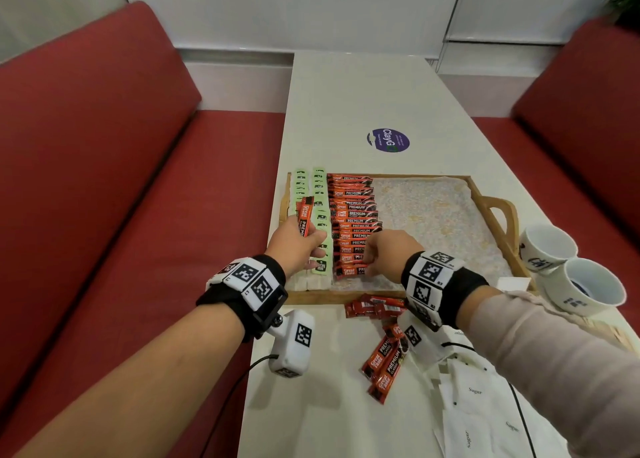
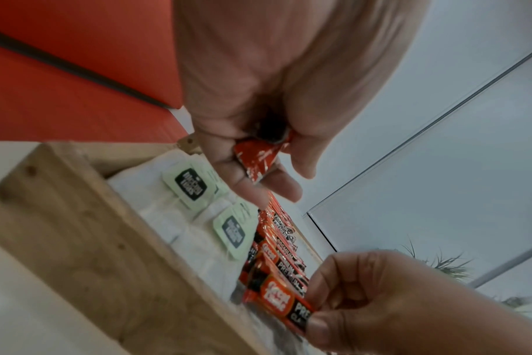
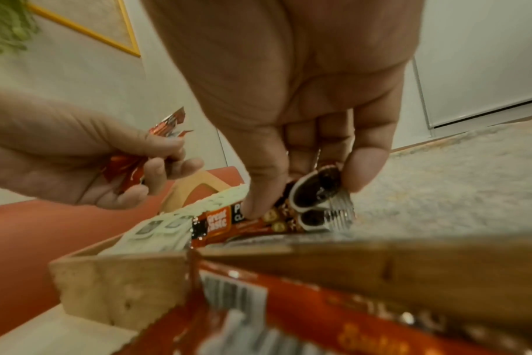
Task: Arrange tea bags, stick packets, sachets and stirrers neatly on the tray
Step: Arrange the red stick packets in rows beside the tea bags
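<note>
A wooden tray [image 1: 498, 212] lies on the white table. Two columns of green tea bags [image 1: 320, 194] fill its left side, with a column of red stick packets [image 1: 353, 215] beside them. My left hand [image 1: 294, 246] hovers over the tea bags and grips a bunch of red stick packets [image 1: 304, 215] that stands upright. In the left wrist view those packets [image 2: 258, 158] sit between thumb and fingers. My right hand [image 1: 388, 257] pinches the nearest packet [image 1: 349, 270] at the front of the red column; thumb and fingers hold that front packet [image 3: 258, 223] against the tray floor.
Loose red stick packets [image 1: 384, 357] lie on the table in front of the tray, white sugar sachets [image 1: 474, 395] to their right. Two white cups [image 1: 568, 267] stand right of the tray. The tray's right half [image 1: 436, 222] is bare. Red benches flank the table.
</note>
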Tool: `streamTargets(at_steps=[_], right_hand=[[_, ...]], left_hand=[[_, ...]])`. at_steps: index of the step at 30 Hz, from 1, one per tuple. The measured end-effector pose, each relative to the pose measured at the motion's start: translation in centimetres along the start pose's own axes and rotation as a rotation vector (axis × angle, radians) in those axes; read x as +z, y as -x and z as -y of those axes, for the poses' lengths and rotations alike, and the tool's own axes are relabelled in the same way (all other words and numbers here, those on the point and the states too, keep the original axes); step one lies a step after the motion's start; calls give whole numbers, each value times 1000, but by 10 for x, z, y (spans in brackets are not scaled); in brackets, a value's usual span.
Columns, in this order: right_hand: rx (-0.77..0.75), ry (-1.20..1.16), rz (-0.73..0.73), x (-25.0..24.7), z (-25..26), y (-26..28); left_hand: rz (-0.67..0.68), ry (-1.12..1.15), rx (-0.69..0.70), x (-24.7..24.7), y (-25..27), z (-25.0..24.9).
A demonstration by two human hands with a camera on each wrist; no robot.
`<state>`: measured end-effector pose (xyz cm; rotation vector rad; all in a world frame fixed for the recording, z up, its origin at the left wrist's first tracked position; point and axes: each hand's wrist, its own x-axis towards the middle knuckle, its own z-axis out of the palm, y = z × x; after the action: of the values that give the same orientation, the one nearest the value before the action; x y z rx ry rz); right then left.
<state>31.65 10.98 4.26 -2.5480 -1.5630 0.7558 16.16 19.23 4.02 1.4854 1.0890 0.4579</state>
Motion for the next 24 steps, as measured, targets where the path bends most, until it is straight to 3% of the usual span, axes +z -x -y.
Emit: streamTargets(at_steps=[12,24], right_hand=[[60,98,-54,11,6,-7],[-47,52,-86,12,9,-2]], left_hand=[[46,40,-25,2,1,-3],[100,211,-124,2,3,-3]])
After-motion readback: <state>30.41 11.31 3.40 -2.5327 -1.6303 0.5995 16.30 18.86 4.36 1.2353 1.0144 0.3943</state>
